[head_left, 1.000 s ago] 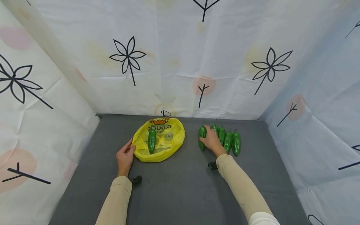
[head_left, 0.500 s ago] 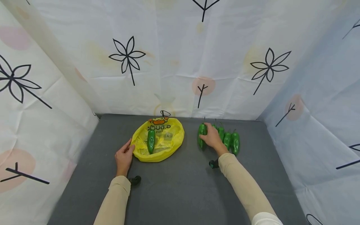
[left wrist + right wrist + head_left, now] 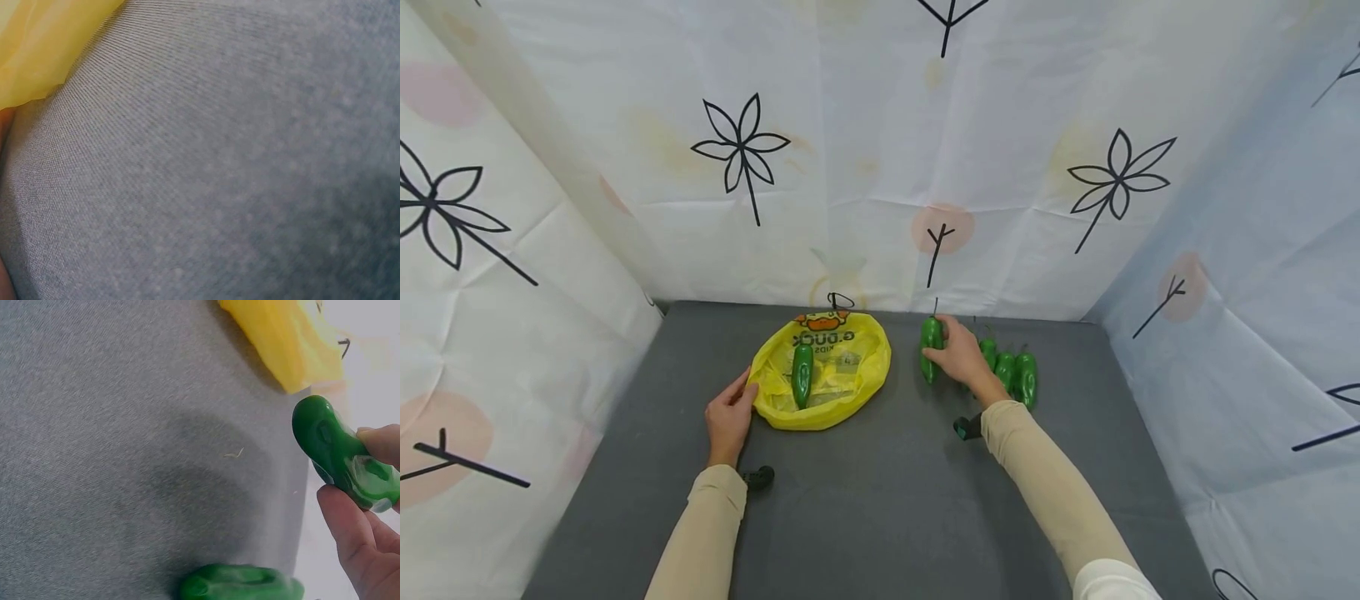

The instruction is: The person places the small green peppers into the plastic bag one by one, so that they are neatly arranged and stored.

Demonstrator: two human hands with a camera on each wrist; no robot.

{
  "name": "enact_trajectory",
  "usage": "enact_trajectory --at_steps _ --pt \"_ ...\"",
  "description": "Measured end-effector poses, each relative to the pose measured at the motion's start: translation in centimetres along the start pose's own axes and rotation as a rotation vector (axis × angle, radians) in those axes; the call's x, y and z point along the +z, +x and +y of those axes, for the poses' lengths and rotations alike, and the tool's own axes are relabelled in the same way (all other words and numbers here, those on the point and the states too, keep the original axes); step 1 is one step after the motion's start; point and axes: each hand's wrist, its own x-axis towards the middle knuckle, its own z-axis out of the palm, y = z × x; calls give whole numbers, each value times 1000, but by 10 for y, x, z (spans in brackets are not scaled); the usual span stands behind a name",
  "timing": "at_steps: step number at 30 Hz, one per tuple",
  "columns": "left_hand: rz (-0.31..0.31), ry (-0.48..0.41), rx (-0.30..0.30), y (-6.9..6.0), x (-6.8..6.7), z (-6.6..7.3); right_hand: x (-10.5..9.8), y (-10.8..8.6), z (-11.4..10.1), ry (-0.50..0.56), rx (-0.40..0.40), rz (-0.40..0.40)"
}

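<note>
Right hand (image 3: 961, 353): thumb and fingers pinch one green pepper (image 3: 931, 346), held above the table (image 3: 865, 517). More peppers (image 3: 1026, 379) lie just right of this hand. Left hand (image 3: 727, 421): thumb and fingers grip the yellow bag (image 3: 822, 419) by its near rim; another pepper (image 3: 802, 377) lies inside, right of that hand.

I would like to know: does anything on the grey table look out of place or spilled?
One small thing: a thin pale scrap lies on the grey table in the right wrist view, apart from the green peppers. It looks like stray debris; I see no spill.
</note>
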Motion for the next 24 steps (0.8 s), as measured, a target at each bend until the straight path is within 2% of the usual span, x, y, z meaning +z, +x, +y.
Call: enact_trajectory --at_steps 18,24 --pt "11 6 -2 -2 0 4 -7 0 -34 115 -13 -67" --pt "16 6 -4 -2 0 4 -5 2 -45 227 -20 -106"
